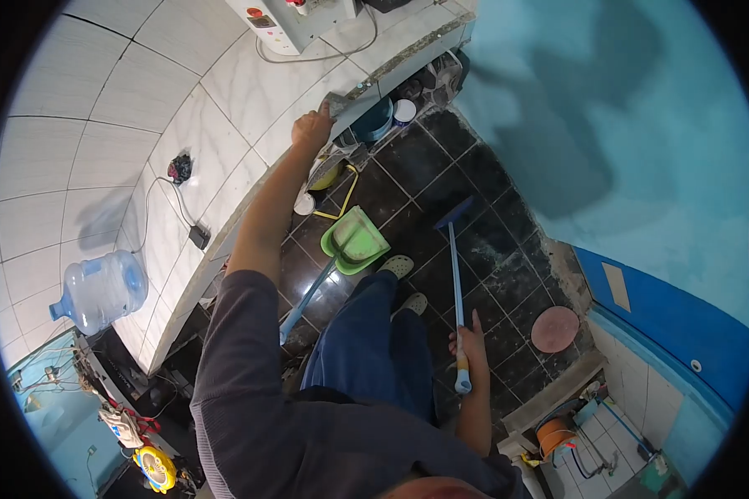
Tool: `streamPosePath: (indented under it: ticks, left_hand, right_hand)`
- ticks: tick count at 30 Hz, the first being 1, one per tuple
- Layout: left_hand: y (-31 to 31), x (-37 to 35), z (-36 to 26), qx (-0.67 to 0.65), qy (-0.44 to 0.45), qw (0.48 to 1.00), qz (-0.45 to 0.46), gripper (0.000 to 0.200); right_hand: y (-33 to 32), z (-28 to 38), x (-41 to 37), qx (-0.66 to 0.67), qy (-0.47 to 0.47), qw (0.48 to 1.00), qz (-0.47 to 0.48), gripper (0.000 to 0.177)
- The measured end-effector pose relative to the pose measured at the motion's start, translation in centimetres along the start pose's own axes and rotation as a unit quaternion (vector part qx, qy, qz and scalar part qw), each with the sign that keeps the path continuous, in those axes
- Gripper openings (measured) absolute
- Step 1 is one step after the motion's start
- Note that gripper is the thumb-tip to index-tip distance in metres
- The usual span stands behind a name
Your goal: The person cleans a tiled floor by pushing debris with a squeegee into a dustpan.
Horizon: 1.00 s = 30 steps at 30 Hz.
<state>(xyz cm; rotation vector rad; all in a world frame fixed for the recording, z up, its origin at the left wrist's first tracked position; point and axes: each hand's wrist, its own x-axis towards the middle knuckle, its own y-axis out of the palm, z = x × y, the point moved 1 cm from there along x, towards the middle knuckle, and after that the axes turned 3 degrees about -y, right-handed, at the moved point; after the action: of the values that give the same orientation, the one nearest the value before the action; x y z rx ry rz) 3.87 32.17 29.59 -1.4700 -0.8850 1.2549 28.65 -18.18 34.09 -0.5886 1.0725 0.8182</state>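
My left hand reaches up to the counter's front edge, its fingers closed on a grey cloth-like piece, whose exact kind I cannot make out. Below that hand, under the counter, are a blue bucket and a white tub. My right hand is wrapped round the light-blue handle of a broom. The broom's dark blue head rests on the black tiles, away from my feet. Between my feet and the counter lies a green dustpan with a long blue handle.
A white tiled counter curves along the left, bearing a clear water jug, a charger and a white appliance. A yellow frame stands near the dustpan. A pink round lid-like thing lies by the blue wall.
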Motion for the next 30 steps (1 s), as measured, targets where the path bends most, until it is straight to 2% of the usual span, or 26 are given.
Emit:
streamPosePath:
  ticks: [2, 3, 7, 13, 16, 21, 26, 28, 30]
  left_hand:
    - [1.6, 2.4, -0.3, -0.048, -0.033, 0.996, 0.064, 0.054]
    - [1.1, 2.4, -1.0, -0.047, -0.012, 0.998, 0.043, 0.053]
    - [0.3, 1.1, -3.1, -0.036, 0.004, 0.998, 0.057, 0.052]
    - [0.2, 3.9, -3.9, -0.052, -0.030, 0.996, 0.072, 0.046]
    - [-0.7, 3.3, -4.5, 0.000, 0.004, 0.996, 0.085, 0.044]
    - [-2.0, 2.3, -5.3, -0.008, -0.020, 0.997, 0.080, 0.037]
    - [-0.1, 2.6, -6.5, 0.003, -0.059, 0.997, 0.056, 0.037]
    - [-1.1, 1.8, -7.9, -0.005, -0.097, 0.991, 0.094, 0.037]
    - [-0.9, 1.4, -8.6, -0.021, -0.118, 0.989, 0.081, 0.037]
  right_hand:
    - [0.2, 0.6, 0.0, -0.011, 0.004, 1.000, 0.002, 0.061]
    - [0.3, 0.8, 0.1, -0.022, 0.007, 1.000, 0.000, 0.060]
    - [0.0, 1.5, 0.4, -0.012, 0.014, 1.000, 0.008, 0.058]
    - [-0.2, 4.0, 1.1, -0.037, 0.017, 0.999, 0.014, 0.057]
    - [-0.6, 5.8, 1.3, -0.020, 0.009, 0.999, 0.024, 0.056]
    - [-0.8, 9.2, 2.3, -0.042, 0.026, 0.998, 0.033, 0.054]
    - [-2.7, 13.4, 5.3, -0.062, 0.040, 0.995, 0.069, 0.053]
    - [-4.5, 14.7, 5.7, -0.077, 0.047, 0.993, 0.077, 0.053]
    - [-5.7, 16.4, 6.9, -0.049, 0.055, 0.989, 0.125, 0.053]
